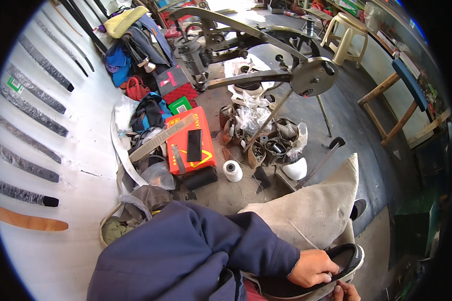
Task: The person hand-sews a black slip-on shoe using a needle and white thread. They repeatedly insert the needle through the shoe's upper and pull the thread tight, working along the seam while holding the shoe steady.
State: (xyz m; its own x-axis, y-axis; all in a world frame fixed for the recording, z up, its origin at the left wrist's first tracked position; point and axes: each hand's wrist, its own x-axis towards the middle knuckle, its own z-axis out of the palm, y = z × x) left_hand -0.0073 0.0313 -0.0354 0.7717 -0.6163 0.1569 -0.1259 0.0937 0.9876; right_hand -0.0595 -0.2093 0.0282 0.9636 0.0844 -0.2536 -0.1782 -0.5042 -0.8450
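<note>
Head view, left hand (312,268) fingers grasping black shoe (336,266), right hand (345,292) grip unclear, tins (271,148) w/ hardware.

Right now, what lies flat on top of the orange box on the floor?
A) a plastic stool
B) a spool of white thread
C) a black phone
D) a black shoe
C: a black phone lies flat on the orange box; the spool of white thread stands beside it.

The right hand (345,291) is mostly cut off by the lower edge.
</note>
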